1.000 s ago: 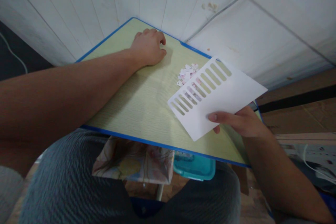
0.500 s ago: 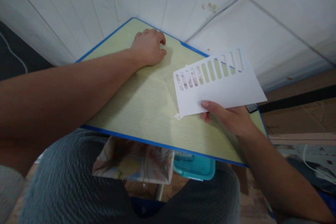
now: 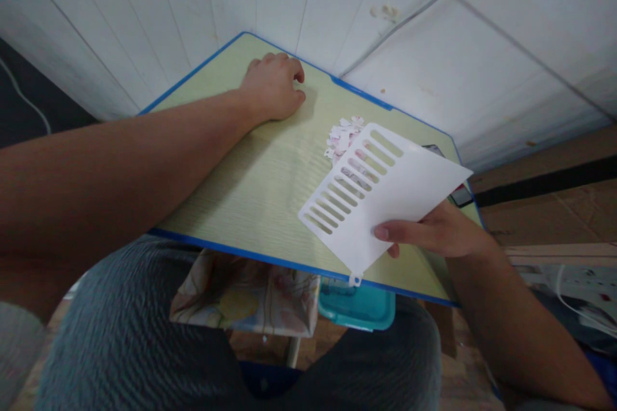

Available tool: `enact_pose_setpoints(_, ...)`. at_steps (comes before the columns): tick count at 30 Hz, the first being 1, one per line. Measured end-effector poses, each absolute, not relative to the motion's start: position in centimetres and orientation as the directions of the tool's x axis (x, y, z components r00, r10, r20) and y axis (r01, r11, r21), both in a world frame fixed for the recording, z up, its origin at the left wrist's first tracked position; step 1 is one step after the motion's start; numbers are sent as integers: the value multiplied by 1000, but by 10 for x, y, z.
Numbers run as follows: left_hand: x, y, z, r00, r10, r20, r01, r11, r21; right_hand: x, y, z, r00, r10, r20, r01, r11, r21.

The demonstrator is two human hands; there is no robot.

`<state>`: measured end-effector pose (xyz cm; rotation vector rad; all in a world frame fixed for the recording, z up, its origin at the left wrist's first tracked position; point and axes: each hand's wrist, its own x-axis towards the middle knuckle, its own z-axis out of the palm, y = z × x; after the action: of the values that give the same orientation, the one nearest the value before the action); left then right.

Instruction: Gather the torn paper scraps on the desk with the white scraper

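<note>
My right hand point(image 3: 436, 231) pinches a white plastic smoothing spatula point(image 3: 409, 183), thumb on top and fingers underneath. It is a flat, tapered plate with a row of slots along one edge and a small holed tab at its near corner. It is held tilted above the table point(image 3: 250, 205). Partly behind the slots lies a heap of small white and pinkish pieces point(image 3: 340, 138). On the far left part of the table rests my left hand point(image 3: 274, 87), fingers loosely bent, thumb apart, with nothing visible in it.
A dark flat object point(image 3: 461, 196), partly covered by the spatula, lies at the table's right edge. White wall panels point(image 3: 231, 0) with a grey cable point(image 3: 409, 16) stand behind. Below the front edge are a patterned cloth item point(image 3: 241, 295) and a teal-lidded container point(image 3: 359, 305).
My right hand has turned the spatula so its slotted edge faces left and its tabbed corner points toward me. More of the heap of pieces now shows. My left hand stays put.
</note>
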<state>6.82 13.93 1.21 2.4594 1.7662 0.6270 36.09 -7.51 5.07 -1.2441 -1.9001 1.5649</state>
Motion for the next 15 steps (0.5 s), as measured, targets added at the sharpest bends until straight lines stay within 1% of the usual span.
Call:
enact_pose_setpoints(3, 68, 141, 11, 263, 916, 302, 892, -350, 285, 362, -75, 51, -539, 808, -240, 356, -41, -934)
enact_pose_setpoints(8, 67, 139, 11, 255, 920, 299, 896, -341, 284, 361, -73, 49, -514, 836, -191, 328, -14, -944)
enact_pose_setpoints(12, 66, 138, 12, 247, 929, 276, 886, -332, 325, 360, -75, 49, -530, 817, -226, 332, -46, -942)
enact_pose_setpoints(15, 65, 139, 11, 246, 929, 276, 886, -331, 324, 361, -75, 51, -538, 804, -255, 333, -76, -940)
